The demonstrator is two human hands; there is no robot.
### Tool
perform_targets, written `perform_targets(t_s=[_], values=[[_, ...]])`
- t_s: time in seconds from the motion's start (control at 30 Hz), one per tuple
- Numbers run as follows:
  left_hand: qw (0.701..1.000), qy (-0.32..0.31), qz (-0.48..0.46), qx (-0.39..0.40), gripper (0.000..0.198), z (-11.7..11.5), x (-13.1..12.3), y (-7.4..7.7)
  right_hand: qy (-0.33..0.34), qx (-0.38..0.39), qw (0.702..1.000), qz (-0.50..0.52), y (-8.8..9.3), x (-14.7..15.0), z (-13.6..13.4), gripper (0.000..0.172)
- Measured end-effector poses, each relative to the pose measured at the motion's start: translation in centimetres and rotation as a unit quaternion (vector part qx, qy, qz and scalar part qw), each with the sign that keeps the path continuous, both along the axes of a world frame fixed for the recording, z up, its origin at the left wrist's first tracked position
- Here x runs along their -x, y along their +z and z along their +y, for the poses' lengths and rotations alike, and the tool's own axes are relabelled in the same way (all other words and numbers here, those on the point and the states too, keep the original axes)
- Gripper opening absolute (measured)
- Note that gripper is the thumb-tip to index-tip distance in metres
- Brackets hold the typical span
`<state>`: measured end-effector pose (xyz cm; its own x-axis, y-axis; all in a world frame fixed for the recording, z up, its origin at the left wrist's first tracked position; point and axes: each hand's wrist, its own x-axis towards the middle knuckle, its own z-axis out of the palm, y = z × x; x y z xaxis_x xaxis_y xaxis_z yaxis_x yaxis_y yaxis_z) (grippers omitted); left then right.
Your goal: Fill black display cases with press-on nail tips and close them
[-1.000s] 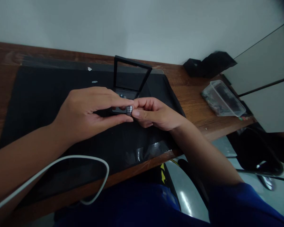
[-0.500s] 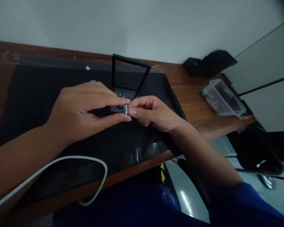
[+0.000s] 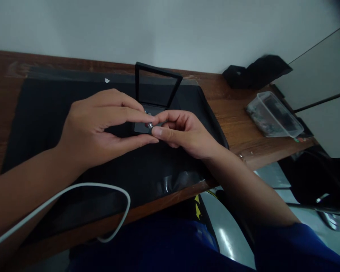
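Observation:
A small shiny silver piece (image 3: pixel 150 125), perhaps a ring, is pinched at the fingertips of my right hand (image 3: pixel 184 132). My left hand (image 3: pixel 102 122) reaches in from the left. Its forefinger touches or nearly touches the piece, while its thumb lies apart below. The fingers partly cover the piece, so its full shape is hidden. Just behind the fingertips, a small black case (image 3: pixel 141 127) rests on the mat. Its framed clear lid (image 3: pixel 158 71) stands raised, and my hands hide part of the base.
A black mat (image 3: pixel 124 170) covers much of the wooden table (image 3: pixel 226 109). A clear plastic container (image 3: pixel 274 115) and a black object (image 3: pixel 257 71) stand at the right. A white cable (image 3: pixel 102 185) loops across the near left. A white scrap (image 3: pixel 107 80) lies near the back.
The silver piece has turned between the fingers, its row of rounded facets no longer facing me. My left thumb no longer touches it. The view has shifted slightly.

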<state>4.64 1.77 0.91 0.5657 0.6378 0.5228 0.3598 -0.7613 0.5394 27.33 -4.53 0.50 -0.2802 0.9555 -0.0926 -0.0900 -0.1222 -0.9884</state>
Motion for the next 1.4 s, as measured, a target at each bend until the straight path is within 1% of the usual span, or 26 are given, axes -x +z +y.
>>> perform_targets(t_s=[0.13, 0.27, 0.4, 0.6, 0.77, 0.83, 0.9, 1.0, 1.1, 1.27, 1.4], values=[[1.0, 0.007, -0.002, -0.02, 0.029, 0.1, -0.1, 0.0, -0.002, -0.005, 1.0, 0.015, 0.2, 0.1, -0.1, 0.039], [0.998, -0.028, -0.028, -0.058, 0.021, 0.3, 0.1, -0.3, 0.023, 0.007, 0.999, 0.025, 0.4, 0.3, -0.3, 0.037], [0.996, -0.04, -0.025, -0.076, 0.014, 0.3, 0.4, -0.5, 0.043, -0.005, 0.999, 0.032, 0.5, 0.4, -0.4, 0.036], [0.99, -0.055, -0.043, -0.122, 0.015, 0.5, 0.2, -0.9, 0.057, -0.021, 0.998, 0.032, 0.7, 0.5, -0.4, 0.037], [0.986, -0.074, -0.046, -0.144, 0.016, 0.7, 0.2, -1.1, 0.035, -0.018, 0.999, 0.009, 0.7, 0.5, -0.3, 0.038], [0.987, -0.069, -0.043, -0.135, 0.019, 0.6, 0.2, -1.2, 0.017, -0.029, 0.999, 0.003, 0.7, 0.4, -0.4, 0.038], [0.99, -0.067, -0.041, -0.119, 0.019, 0.5, 0.3, -1.1, 0.005, -0.038, 0.999, -0.004, 0.6, 0.4, -0.3, 0.037], [0.994, -0.062, -0.033, -0.087, 0.015, 0.4, 0.3, -1.2, 0.015, -0.053, 0.998, -0.005, 0.5, 0.4, -0.2, 0.038], [0.996, -0.057, -0.03, -0.059, 0.019, 0.5, 0.3, -1.2, 0.026, -0.063, 0.998, 0.012, 0.4, 0.3, 0.0, 0.036], [0.997, -0.058, -0.04, -0.014, 0.021, 0.4, 0.4, -0.9, 0.041, -0.039, 0.998, 0.029, 0.4, 0.1, 0.0, 0.036], [0.994, -0.061, -0.082, 0.044, 0.022, 0.1, 0.1, -0.6, 0.039, -0.028, 0.999, 0.023, 0.2, -0.2, -0.1, 0.036]])
